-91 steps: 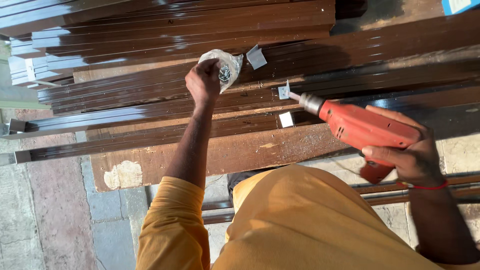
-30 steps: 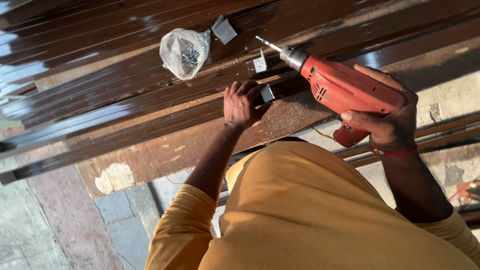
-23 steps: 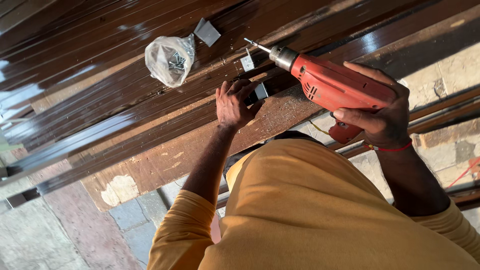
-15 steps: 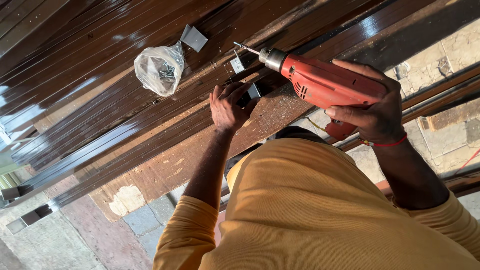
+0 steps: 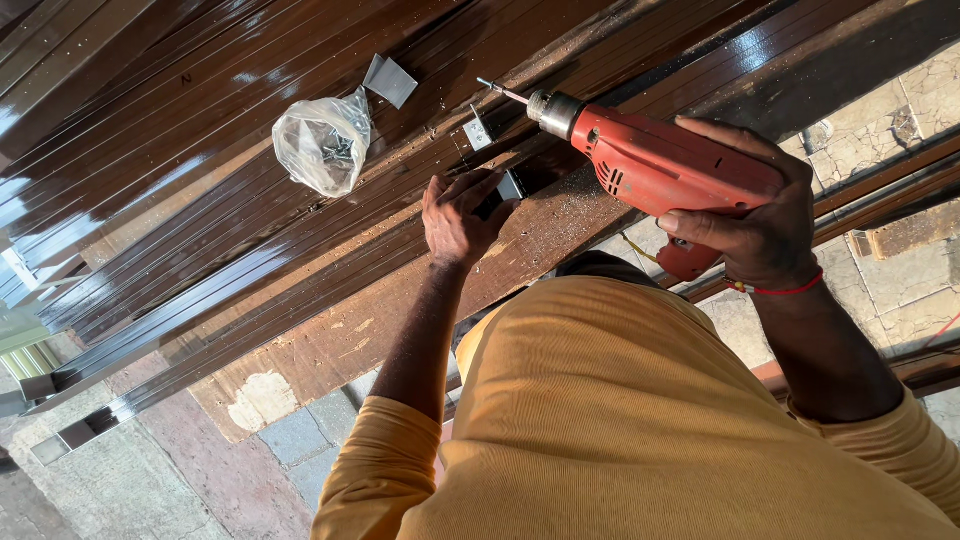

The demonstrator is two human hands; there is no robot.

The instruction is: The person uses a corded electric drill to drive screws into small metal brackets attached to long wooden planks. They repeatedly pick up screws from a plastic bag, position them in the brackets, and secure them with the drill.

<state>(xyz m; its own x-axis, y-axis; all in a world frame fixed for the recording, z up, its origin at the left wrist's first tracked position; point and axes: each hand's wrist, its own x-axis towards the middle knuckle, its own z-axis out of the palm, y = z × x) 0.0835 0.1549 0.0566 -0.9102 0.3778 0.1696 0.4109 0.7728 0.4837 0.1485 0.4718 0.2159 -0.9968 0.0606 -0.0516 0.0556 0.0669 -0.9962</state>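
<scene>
We see the right hand (image 5: 762, 222) closed around the grip of a red power drill (image 5: 668, 165); its bit points toward a small grey metal bracket (image 5: 478, 131) lying on the dark brown profiles (image 5: 180, 160), and the tip is just beside it, not touching as far as we can tell. The left hand (image 5: 458, 216) rests on the wooden plank (image 5: 330, 335) at the near edge of the stack, its fingers bent narrow around another small grey bracket (image 5: 511, 186). Farther in on the profiles lies a clear plastic bag of screws (image 5: 322, 143), with one more grey bracket (image 5: 390, 80) just beside it.
</scene>
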